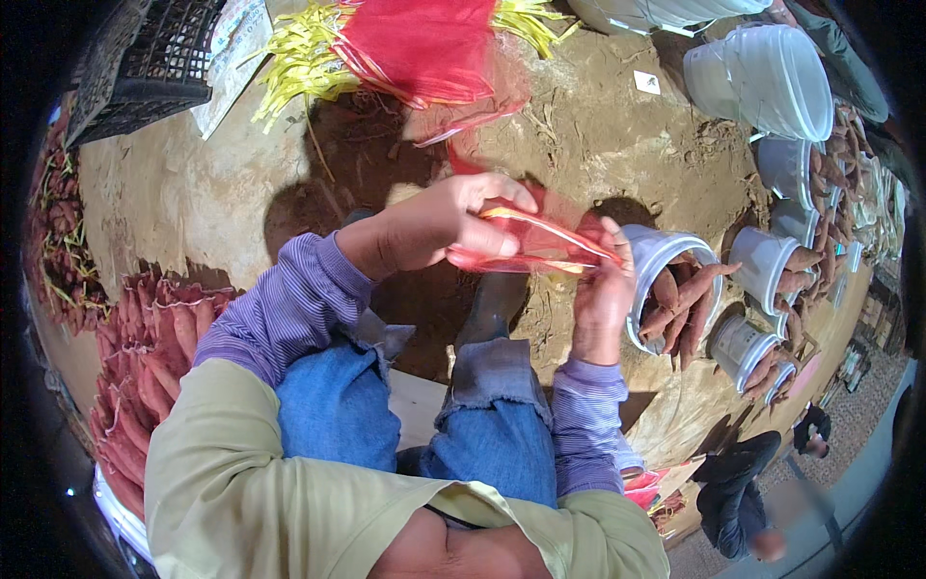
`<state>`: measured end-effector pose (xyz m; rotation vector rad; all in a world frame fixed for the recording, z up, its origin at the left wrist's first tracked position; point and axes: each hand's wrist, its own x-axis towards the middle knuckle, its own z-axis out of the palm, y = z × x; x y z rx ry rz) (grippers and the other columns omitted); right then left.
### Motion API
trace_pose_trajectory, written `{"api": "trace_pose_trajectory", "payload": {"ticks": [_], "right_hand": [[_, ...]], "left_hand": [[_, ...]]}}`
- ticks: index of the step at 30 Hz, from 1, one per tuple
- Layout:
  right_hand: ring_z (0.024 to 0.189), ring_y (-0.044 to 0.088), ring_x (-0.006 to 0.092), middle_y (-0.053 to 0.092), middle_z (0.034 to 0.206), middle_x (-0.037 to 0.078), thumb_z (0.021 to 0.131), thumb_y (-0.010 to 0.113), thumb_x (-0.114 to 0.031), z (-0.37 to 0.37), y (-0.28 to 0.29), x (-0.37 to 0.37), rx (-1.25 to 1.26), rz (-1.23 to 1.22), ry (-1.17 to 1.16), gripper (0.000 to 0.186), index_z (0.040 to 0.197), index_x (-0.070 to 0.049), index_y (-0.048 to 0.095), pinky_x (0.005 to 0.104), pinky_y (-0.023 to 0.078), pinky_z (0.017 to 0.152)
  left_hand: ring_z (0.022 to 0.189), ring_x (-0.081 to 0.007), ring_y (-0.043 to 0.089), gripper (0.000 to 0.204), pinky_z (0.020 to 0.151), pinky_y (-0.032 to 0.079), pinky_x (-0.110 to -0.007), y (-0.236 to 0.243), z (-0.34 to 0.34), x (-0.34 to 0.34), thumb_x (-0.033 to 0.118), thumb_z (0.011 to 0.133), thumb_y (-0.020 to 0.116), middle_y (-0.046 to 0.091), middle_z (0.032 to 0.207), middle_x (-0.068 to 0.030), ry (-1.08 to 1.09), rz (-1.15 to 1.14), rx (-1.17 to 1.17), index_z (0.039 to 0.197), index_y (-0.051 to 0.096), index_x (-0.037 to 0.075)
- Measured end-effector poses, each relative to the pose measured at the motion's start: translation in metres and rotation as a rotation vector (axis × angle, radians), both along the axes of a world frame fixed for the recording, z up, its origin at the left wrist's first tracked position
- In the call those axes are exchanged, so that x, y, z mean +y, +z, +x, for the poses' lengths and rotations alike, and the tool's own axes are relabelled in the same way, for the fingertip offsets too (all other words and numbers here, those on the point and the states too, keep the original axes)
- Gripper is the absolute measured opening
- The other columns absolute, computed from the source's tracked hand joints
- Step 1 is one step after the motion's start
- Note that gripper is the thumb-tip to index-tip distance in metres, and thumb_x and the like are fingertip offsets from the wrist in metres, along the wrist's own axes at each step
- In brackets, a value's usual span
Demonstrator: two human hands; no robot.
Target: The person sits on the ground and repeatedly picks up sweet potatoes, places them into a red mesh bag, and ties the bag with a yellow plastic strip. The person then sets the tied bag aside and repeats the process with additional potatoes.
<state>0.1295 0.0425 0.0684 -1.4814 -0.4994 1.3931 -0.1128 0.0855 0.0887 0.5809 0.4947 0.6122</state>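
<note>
Between my two hands a red mesh bag [550, 236] is stretched, its mouth edged by a whitish-orange band. My left hand [468, 220] grips one side of the opening, thumb and fingers closed on the mesh. At the other end of the opening, my right hand [608, 285] has its fingers closed on the bag's rim. Just right of that hand stands a white bucket [648, 261] full of sweet potatoes [680, 299]. Ahead of my hands a stack of red mesh bags [420, 48] lies on the ground with bunches of yellow ties [307, 60] beside it.
Filled red mesh bags [145, 376] crowd the left side. A black crate [145, 68] stands at the far left. More buckets [757, 82] and sweet potatoes line the right. Other people [738, 492] are at the lower right. The floor is bare earth [193, 193].
</note>
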Motion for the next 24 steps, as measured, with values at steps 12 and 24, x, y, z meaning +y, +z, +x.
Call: {"api": "trace_pose_trajectory", "payload": {"ticks": [12, 24], "right_hand": [[0.064, 0.053, 0.0056, 0.062, 0.079, 0.0, 0.092, 0.057, -0.013, -0.015, -0.015, -0.015, -0.158, -0.115, 0.247, 0.012, 0.098, -0.004, 0.063, 0.0213, 0.045, 0.058], [0.056, 0.044, 0.0027, 0.057, 0.074, -0.002, 0.087, 0.057, -0.003, -0.028, -0.019, -0.023, -0.282, -0.071, 0.327, 0.007, 0.094, -0.004, 0.06, 0.0209, 0.04, 0.051]], "left_hand": [[0.067, -0.0074, 0.054, 0.027, 0.063, 0.045, -0.022, -0.022, -0.012, 0.003, 0.003, 0.087, 0.054, 0.057, 0.082, 0.0009, 0.184, -0.197, 0.052, 0.114, 0.057, 0.003], [0.083, -0.0103, 0.057, 0.033, 0.071, 0.048, -0.025, -0.018, 0.0, 0.006, -0.002, 0.086, 0.046, 0.057, 0.087, -0.002, 0.294, 0.031, 0.365, 0.118, 0.054, 0.005]]}}
